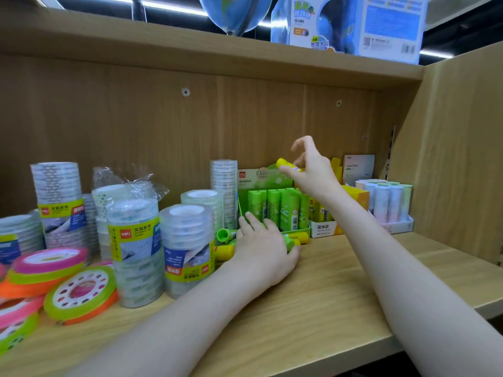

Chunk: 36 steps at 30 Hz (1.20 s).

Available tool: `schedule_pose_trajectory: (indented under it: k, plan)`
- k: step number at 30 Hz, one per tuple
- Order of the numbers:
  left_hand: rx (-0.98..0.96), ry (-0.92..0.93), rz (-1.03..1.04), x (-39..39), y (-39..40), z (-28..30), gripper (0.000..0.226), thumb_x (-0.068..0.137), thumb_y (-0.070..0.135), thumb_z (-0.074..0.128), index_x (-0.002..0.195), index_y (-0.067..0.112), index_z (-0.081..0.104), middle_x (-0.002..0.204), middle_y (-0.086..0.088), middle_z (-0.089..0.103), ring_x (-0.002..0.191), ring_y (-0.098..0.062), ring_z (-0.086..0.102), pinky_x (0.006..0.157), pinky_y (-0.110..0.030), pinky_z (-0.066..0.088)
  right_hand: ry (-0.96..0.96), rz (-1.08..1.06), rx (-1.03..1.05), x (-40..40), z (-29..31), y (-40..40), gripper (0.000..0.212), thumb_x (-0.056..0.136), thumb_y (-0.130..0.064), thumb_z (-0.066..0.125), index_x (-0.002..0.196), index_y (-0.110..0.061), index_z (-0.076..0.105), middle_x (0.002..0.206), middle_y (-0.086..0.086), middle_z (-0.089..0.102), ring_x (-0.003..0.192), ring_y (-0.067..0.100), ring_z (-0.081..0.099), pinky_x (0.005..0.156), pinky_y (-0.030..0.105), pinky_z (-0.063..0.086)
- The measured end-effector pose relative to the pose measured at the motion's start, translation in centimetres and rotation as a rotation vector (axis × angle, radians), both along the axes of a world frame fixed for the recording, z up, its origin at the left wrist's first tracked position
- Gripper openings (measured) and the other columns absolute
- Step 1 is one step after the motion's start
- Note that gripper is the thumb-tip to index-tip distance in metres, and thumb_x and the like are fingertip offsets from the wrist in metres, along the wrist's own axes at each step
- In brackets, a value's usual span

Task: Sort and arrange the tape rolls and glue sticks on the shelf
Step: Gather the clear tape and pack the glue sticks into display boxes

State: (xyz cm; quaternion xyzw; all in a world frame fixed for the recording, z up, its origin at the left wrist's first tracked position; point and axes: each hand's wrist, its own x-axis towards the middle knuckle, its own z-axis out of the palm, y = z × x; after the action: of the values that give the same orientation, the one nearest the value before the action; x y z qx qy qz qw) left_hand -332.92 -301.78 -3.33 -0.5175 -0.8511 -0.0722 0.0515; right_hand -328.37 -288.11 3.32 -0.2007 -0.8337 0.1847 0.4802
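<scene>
- Head view: the right hand (313, 170) was raised above the glue boxes, pinching a yellow glue stick (289, 165) between thumb and fingertips, the stick lying roughly level.
- The left hand (265, 244) rested on the shelf (340, 289), fingers curled over loose glue sticks (227, 235) lying in a small heap, green and yellow.
- Just behind that heap stood a green box (275, 210) of upright green sticks; beside it on the right a yellow box (325, 221), then a white box (392, 210) of pale sticks by the side wall.
- Left of the heap stood clear tape stacks (134, 246), some wrapped with yellow labels.
- At the far left lay coloured tape rolls (79, 295), pink, green and orange, overlapping.
- On the shelf above sat a globe (235, 12) and its box (351, 23).
</scene>
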Motion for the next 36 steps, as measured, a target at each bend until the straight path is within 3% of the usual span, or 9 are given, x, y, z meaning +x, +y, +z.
schedule_pose_trajectory:
  k: [4,8,14,18,21,25,29,32,36]
  plan:
    - [0.004,0.013,0.01,0.0,0.2,-0.1,0.08,0.095,0.055,0.03,0.147,-0.001,0.008,0.151,-0.033,0.003,0.14,-0.046,0.005,0.112,-0.05,0.015,-0.126,-0.113,0.046,0.4,0.6,0.0,0.027,0.078,-0.026,0.073,0.084,-0.016,0.049,0.093,0.003,0.051,0.086,0.019,0.048,0.07,0.025,0.034]
    - [0.002,0.037,0.012,-0.2,0.1,-0.1,0.081,0.095,0.055,0.029,0.146,-0.003,0.007,0.151,-0.031,0.001,0.14,-0.046,0.005,0.112,-0.051,0.015,-0.063,0.065,-0.004,0.8,0.1,-0.1,0.016,0.078,-0.018,0.072,0.09,-0.025,0.063,0.1,0.007,0.053,0.086,0.023,0.058,0.078,0.034,0.048]
    - [0.003,0.025,-0.002,-0.1,0.0,0.0,0.081,0.094,0.055,0.03,0.147,-0.003,0.007,0.152,-0.029,0.003,0.14,-0.045,0.007,0.112,-0.051,0.016,0.002,0.047,0.038,1.0,-1.4,-0.6,0.049,0.072,-0.008,0.078,0.099,-0.017,0.038,0.074,-0.004,0.056,0.059,0.006,0.051,0.057,0.012,0.041]
    - [0.003,0.029,-0.003,-0.2,-0.1,0.0,0.081,0.094,0.056,0.03,0.147,-0.002,0.007,0.152,-0.029,0.004,0.14,-0.045,0.007,0.112,-0.05,0.016,-0.043,0.024,0.166,1.0,-1.7,-0.5,0.04,0.076,-0.009,0.074,0.093,-0.017,0.039,0.073,0.001,0.058,0.056,0.003,0.049,0.055,0.011,0.041]
    - [0.008,0.028,-0.005,-0.2,0.0,0.0,0.081,0.095,0.056,0.03,0.147,-0.001,0.006,0.153,-0.028,0.004,0.14,-0.045,0.007,0.112,-0.05,0.016,-0.155,-0.007,0.228,1.0,-2.0,-0.6,0.036,0.077,-0.013,0.073,0.093,-0.021,0.041,0.078,0.001,0.057,0.069,0.015,0.052,0.065,0.024,0.042]
    - [0.005,0.032,-0.004,-0.2,0.0,0.0,0.081,0.095,0.056,0.029,0.147,-0.001,0.006,0.153,-0.027,0.004,0.14,-0.044,0.008,0.112,-0.05,0.016,0.179,0.078,0.115,1.9,-1.5,-0.9,0.027,0.082,-0.009,0.066,0.099,-0.017,0.046,0.08,-0.001,0.057,0.072,0.014,0.054,0.068,0.022,0.044]
    - [-0.007,0.027,-0.009,-0.2,0.0,0.0,0.079,0.094,0.057,0.029,0.148,0.003,0.007,0.154,-0.024,0.002,0.14,-0.045,0.006,0.112,-0.051,0.014,0.378,-0.002,0.059,3.8,-2.2,0.0,0.023,0.089,-0.011,0.055,0.111,-0.014,0.048,0.082,-0.007,0.052,0.083,0.021,0.057,0.073,0.041,0.053]
    - [-0.014,0.022,-0.032,-0.4,0.0,-0.1,0.076,0.094,0.057,0.029,0.148,0.008,0.008,0.156,-0.02,-0.001,0.141,-0.044,-0.002,0.114,-0.051,0.008,0.403,-0.105,0.067,5.4,-3.1,1.0,0.023,0.09,-0.012,0.055,0.112,-0.014,0.048,0.092,0.003,0.055,0.086,0.025,0.058,0.074,0.046,0.053]
    - [0.004,0.063,-0.108,-0.6,0.1,-0.1,0.072,0.096,0.054,0.028,0.149,0.009,0.009,0.156,-0.016,-0.002,0.144,-0.031,-0.007,0.116,-0.046,0.001,0.234,-0.202,0.097,6.6,-3.8,1.7,0.025,0.084,-0.009,0.065,0.105,-0.009,0.051,0.086,0.002,0.057,0.078,0.019,0.056,0.074,0.034,0.052]
